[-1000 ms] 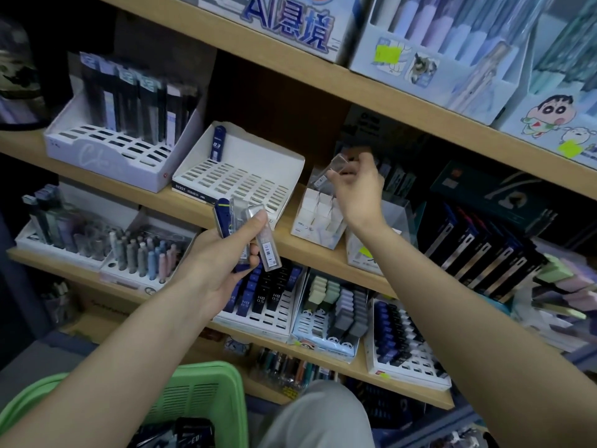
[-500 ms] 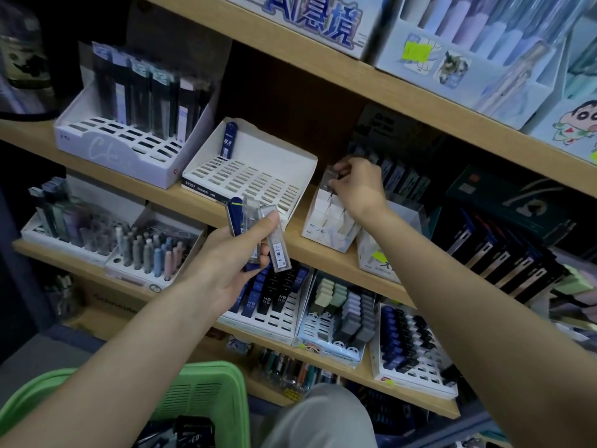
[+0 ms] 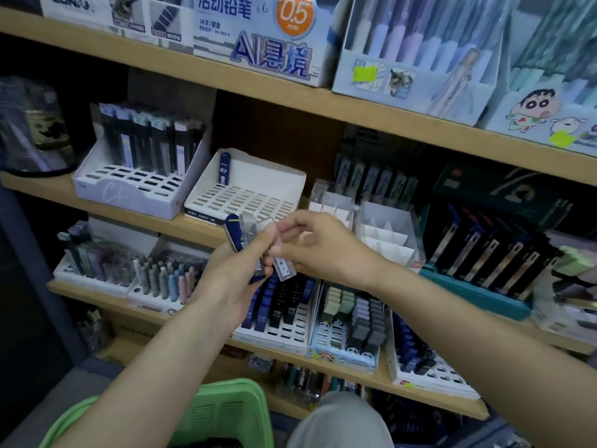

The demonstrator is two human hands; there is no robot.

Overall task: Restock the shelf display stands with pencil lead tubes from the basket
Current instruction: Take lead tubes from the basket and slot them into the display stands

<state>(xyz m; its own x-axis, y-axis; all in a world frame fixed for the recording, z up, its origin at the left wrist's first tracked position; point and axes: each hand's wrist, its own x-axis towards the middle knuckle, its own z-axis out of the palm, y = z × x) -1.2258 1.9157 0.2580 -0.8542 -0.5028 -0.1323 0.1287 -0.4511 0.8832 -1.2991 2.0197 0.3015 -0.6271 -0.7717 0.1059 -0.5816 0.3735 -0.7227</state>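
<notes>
Holding a fan of tubes (image 3: 248, 237) just below the stand (image 3: 258, 176), the left hand (image 3: 231, 286) has its fingers curled round their lower halves. The right hand (image 3: 319, 247) is beside it, thumb and forefinger pinching one clear tube (image 3: 285, 268) near its top. The tubes look light, stiff and smooth, so probably slippery and apt to slide from the fan. Best gripped on the flat sides near the cap. A blue tube (image 3: 224, 169) stands in the stand's back row. The basket (image 3: 226, 412) is well below the stand.
</notes>
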